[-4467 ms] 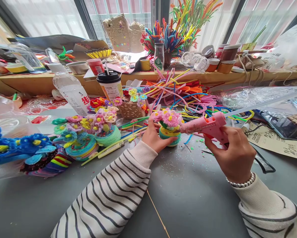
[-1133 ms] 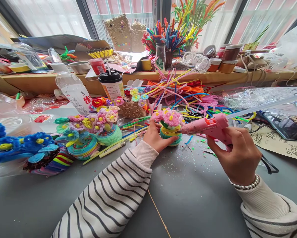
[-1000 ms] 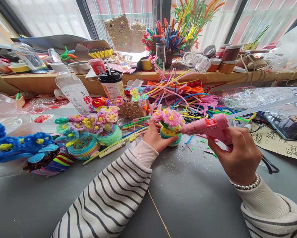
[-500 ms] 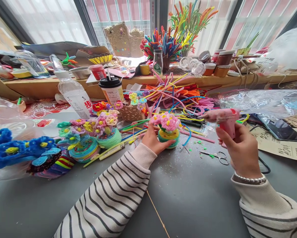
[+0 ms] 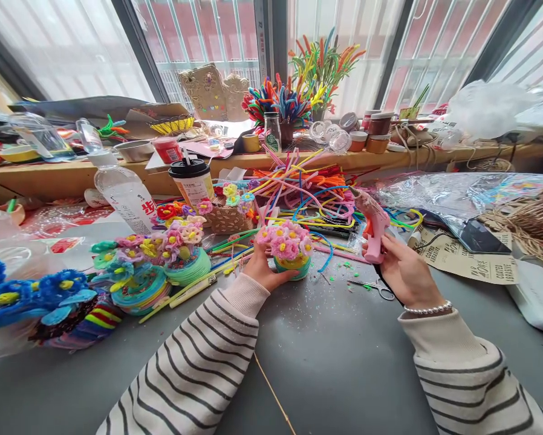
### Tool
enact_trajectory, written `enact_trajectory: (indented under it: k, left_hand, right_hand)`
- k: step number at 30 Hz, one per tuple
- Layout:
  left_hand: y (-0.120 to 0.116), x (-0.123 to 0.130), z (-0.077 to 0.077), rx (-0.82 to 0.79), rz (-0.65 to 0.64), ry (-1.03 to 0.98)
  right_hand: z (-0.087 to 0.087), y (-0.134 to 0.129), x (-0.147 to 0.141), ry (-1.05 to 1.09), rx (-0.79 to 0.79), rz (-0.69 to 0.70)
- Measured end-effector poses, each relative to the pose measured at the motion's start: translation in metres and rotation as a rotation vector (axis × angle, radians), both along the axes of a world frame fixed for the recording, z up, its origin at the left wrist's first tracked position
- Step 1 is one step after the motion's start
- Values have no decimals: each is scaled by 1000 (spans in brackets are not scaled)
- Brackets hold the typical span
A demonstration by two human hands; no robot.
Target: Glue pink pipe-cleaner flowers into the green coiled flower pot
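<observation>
Two hands on my feed: the left hand (image 5: 265, 272) has its fingers curled round the left side of a small pot of pink flowers (image 5: 286, 240), thumb across the front, and that pot stands upright on the grey tabletop (image 5: 335, 362). Over on the other side I've got the right hand (image 5: 407, 275), fingers gripping the handle of a pink glue gun (image 5: 375, 225), its nozzle tipped upward and apart from the blooms, with scissors (image 5: 371, 287) lying just below. Left of it all, I see more flower pots (image 5: 139, 290) clustered together.
</observation>
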State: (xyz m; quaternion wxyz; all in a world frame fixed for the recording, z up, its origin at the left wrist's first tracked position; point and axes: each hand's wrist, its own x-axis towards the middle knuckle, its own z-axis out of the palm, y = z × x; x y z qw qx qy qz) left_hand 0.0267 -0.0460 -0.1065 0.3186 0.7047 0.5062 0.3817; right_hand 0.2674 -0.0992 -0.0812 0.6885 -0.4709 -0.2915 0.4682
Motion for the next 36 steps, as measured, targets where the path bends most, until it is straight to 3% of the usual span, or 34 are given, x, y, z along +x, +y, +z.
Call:
enact_trajectory:
  k: [9, 19, 25, 28, 30, 34, 36]
  left_hand:
    - [2, -2, 2, -35, 5, 102]
    - [1, -1, 7, -34, -24, 89]
    - [7, -24, 32, -195, -170, 135]
    - [5, -42, 48, -199, -104, 259]
    - [1, -51, 52, -141, -140, 404]
    - [-9, -53, 43, -33, -304, 676]
    - [-14, -49, 36, 22, -308, 752]
  right_hand:
    - [2, -3, -1, -96, 68, 211]
    - [-1, -4, -2, -103, 47, 205]
    - [-3, -3, -1, -99, -14, 135]
    - [-6, -2, 0, -61, -80, 85]
    - [-7, 0, 0, -36, -108, 56]
    - [-9, 1, 0, 0, -136, 38]
    - [-10, 1, 1, -8, -132, 51]
